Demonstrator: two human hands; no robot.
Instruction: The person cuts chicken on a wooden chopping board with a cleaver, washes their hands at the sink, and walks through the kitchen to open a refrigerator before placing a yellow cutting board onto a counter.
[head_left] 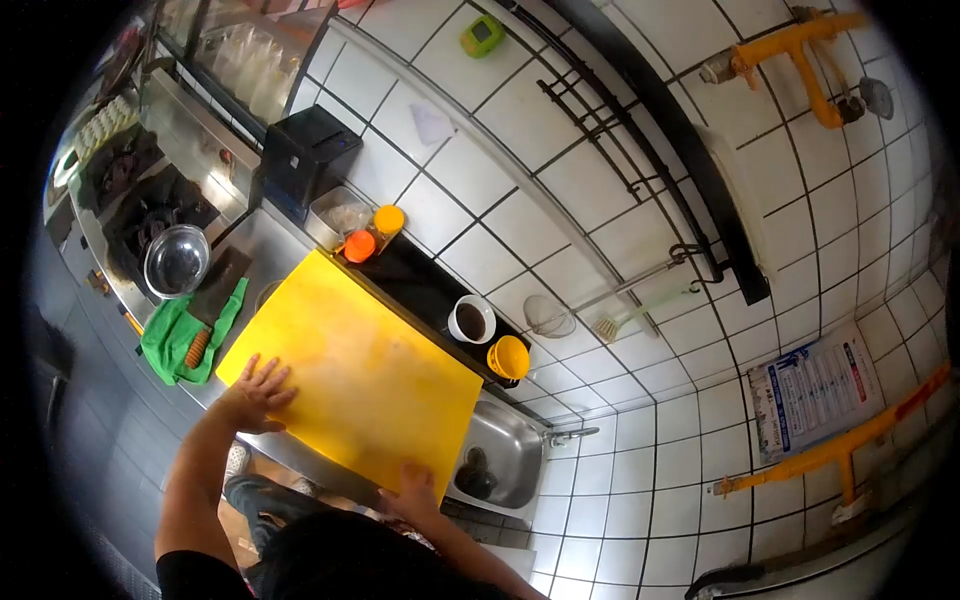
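Observation:
A large yellow cutting board point(345, 365) lies across the steel counter, its right end beside the sink. My left hand point(258, 393) rests flat near its left edge with the fingers spread. At the near right corner, my right hand point(412, 492) holds the board's edge; part of its fingers is hidden. Left of the board, a green cloth point(170, 340) lies bunched up. A cleaver point(218, 288) with a ribbed brown handle lies on the cloth beside a steel bowl point(177, 262).
Behind the board, a black ledge point(425, 285) carries a white cup point(472, 320) with dark contents, a yellow tub point(508, 357) and lidded jars point(360, 246). A steel sink point(508, 440) lies right, a gas stove point(150, 215) left. A strainer point(549, 316) hangs on the tiled wall.

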